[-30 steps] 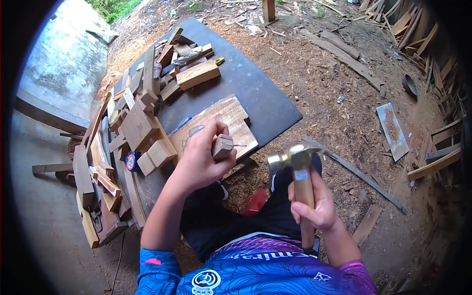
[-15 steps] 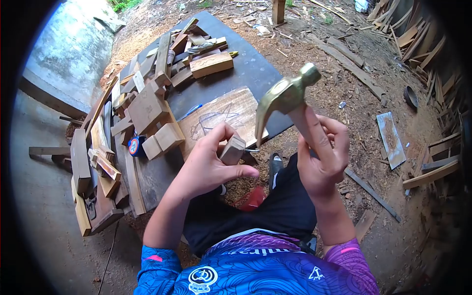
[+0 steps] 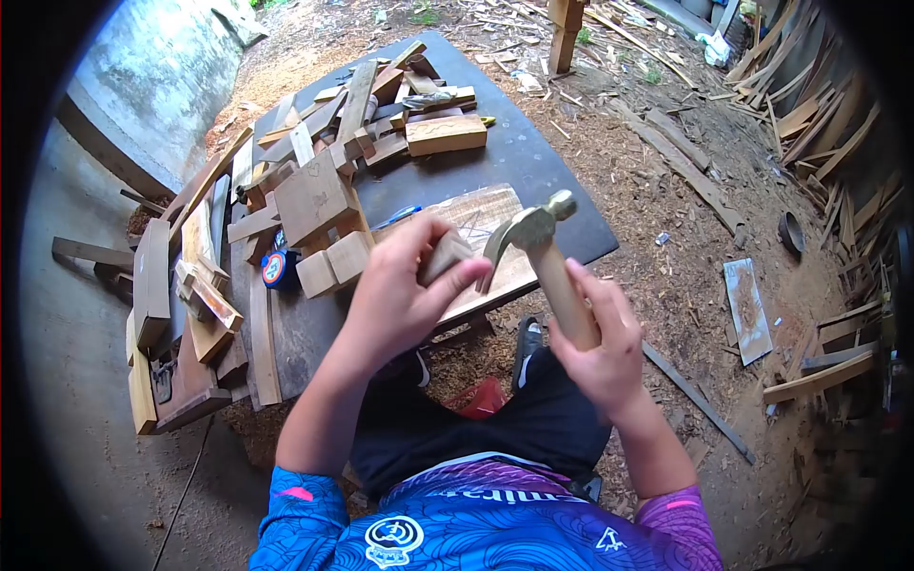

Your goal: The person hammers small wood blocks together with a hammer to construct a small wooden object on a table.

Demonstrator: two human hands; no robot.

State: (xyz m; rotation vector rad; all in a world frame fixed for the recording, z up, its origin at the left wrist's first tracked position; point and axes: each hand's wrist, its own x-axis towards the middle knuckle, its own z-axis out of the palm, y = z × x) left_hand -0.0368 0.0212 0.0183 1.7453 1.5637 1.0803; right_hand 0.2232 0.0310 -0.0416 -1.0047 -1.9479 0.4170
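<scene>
My left hand [image 3: 405, 290] is wrapped round a small wooden block [image 3: 444, 255], thumb along its near side. A claw hammer [image 3: 564, 295] is in my right hand [image 3: 609, 338], gripped by its wooden handle with the metal head up. Its curved claw points down and left, right at the block's end and close to my left thumb. Under the two hands, on the table's near edge, lies a flat board [image 3: 495, 203] with pen lines on it. A blue pen [image 3: 405, 213] rests at the board's left side.
The dark table [image 3: 562, 186] carries a pile of wood offcuts [image 3: 314, 200] on its left and far side. A blue tape measure [image 3: 276, 270] sits among them. Wood shavings cover the ground, and scrap strips [image 3: 824, 143] lean at the right.
The hammer has come down and left, its claw now at the block's end, and my right hand sits lower on the handle. A thin metal nail at the block no longer shows.
</scene>
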